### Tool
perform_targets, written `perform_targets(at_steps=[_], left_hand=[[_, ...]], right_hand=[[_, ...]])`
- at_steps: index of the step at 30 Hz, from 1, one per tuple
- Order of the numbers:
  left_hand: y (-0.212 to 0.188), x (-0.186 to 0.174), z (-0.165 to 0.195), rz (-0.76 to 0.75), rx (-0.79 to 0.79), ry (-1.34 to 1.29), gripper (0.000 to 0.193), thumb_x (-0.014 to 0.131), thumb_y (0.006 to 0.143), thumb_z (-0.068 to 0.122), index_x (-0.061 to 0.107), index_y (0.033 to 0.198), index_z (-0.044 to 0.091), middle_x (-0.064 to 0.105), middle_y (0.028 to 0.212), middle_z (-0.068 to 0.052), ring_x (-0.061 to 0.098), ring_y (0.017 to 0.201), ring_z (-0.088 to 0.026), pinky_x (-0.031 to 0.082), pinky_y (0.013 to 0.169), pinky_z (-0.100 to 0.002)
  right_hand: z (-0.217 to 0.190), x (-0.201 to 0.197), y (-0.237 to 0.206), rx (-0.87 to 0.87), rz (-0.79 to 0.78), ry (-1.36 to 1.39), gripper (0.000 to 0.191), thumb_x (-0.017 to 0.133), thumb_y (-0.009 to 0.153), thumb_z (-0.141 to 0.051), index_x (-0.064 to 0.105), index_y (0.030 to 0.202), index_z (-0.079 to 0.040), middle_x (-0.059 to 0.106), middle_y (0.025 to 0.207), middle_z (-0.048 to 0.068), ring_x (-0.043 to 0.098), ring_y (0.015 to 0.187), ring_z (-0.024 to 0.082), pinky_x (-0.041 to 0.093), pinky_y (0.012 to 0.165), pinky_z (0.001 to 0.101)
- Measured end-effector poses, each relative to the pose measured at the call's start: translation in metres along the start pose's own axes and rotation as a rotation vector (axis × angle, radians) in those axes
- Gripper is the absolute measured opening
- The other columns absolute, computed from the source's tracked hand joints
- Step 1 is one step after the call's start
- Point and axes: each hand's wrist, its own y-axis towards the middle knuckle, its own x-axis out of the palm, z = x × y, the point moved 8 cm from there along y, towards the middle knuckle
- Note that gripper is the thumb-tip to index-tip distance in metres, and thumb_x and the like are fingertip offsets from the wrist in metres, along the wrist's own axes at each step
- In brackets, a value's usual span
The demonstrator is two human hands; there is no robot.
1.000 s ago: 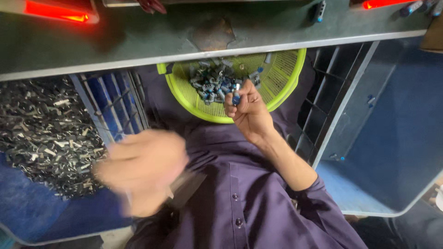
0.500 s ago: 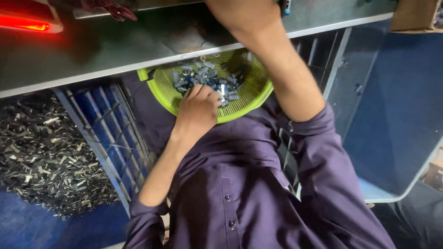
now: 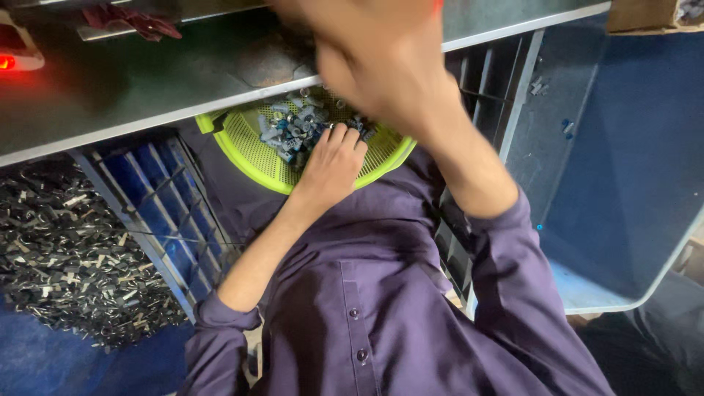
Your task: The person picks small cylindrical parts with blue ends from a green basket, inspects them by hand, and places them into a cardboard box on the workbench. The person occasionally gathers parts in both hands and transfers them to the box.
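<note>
the small grey and blue metal parts (image 3: 297, 126) are lying heaped in a lime-green perforated basket (image 3: 253, 150) that is sitting on the person's lap, tucked partly beneath the front edge of the grey worktop (image 3: 110, 95). the left hand (image 3: 331, 163) is resting palm down at the near side of that heap, its fingertips (image 3: 343, 133) curling in among the parts and touching them; whether this grip is pinching any single piece cannot be told, since the fingers are hiding what lies under them. the right hand (image 3: 381, 62) is hovering above the basket and the worktop edge, close to the camera and heavily blurred, so its grip cannot be told either, nor whether it is carrying anything. both forearms are coming out of purple shirt sleeves (image 3: 513, 293), rolled up short of the wrists. left of the basket a blue slatted crate (image 3: 158, 198) is standing, and beyond it, well apart from both hands, a large pile of small dull metal clips (image 3: 62, 249) is lying on a blue surface. on the worktop a red light (image 3: 7, 62) is glowing at the far left, with a dark red rag (image 3: 132, 20) lying just beside it. a blue-lined bin (image 3: 623, 161) is standing open at the right.
</note>
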Motion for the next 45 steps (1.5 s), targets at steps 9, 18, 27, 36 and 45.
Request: perform_targets(at_steps=[9, 18, 27, 36, 45], left_hand=[[-0.009, -0.052, -0.012, 0.237, -0.196, -0.651, 0.024, 0.076, 0.078, -0.003, 0.065, 0.099, 0.002, 0.065, 0.094, -0.012, 0.065, 0.09, -0.032, 0.053, 0.077, -0.042], [-0.005, -0.119, 0.012, 0.589, 0.032, -0.53, 0.027, 0.076, 0.075, -0.006, 0.062, 0.098, -0.001, 0.065, 0.097, -0.014, 0.065, 0.095, -0.034, 0.057, 0.088, -0.045], [-0.021, -0.139, 0.025, 0.618, 0.214, -0.184, 0.027, 0.068, 0.066, -0.003, 0.063, 0.093, -0.004, 0.062, 0.089, -0.015, 0.062, 0.084, -0.034, 0.055, 0.076, -0.048], [-0.067, -0.173, 0.016, 0.726, -0.113, -0.193, 0.017, 0.066, 0.074, -0.004, 0.069, 0.091, 0.0, 0.071, 0.096, -0.012, 0.067, 0.088, -0.031, 0.057, 0.083, -0.043], [-0.096, -0.106, -0.034, 0.646, -0.295, -1.414, 0.053, 0.056, 0.109, 0.047, 0.065, 0.09, -0.002, 0.069, 0.094, -0.007, 0.064, 0.081, -0.013, 0.051, 0.073, -0.027]], right_hand=[[-0.004, -0.013, -0.119, 0.276, -0.032, 0.446, 0.027, 0.085, 0.086, -0.007, 0.067, 0.104, 0.003, 0.074, 0.106, 0.014, 0.073, 0.093, 0.025, 0.057, 0.079, 0.0339], [0.005, 0.048, -0.2, 0.86, 0.376, 1.293, 0.021, 0.079, 0.097, -0.006, 0.063, 0.108, 0.002, 0.073, 0.107, 0.013, 0.071, 0.102, 0.021, 0.059, 0.094, 0.0332], [-0.011, 0.079, -0.209, 0.92, 0.346, 1.521, 0.038, 0.085, 0.089, -0.016, 0.055, 0.106, -0.003, 0.072, 0.106, 0.014, 0.07, 0.098, 0.021, 0.059, 0.09, 0.0346], [-0.022, 0.108, -0.184, 1.215, 0.228, 2.067, 0.034, 0.08, 0.088, -0.003, 0.053, 0.107, -0.012, 0.064, 0.1, 0.01, 0.059, 0.087, 0.018, 0.049, 0.077, 0.0313], [-0.006, -0.001, -0.003, 0.267, 0.4, 0.922, 0.03, 0.062, 0.097, 0.017, 0.047, 0.112, -0.004, 0.073, 0.108, 0.014, 0.077, 0.103, 0.026, 0.067, 0.077, 0.0325]])
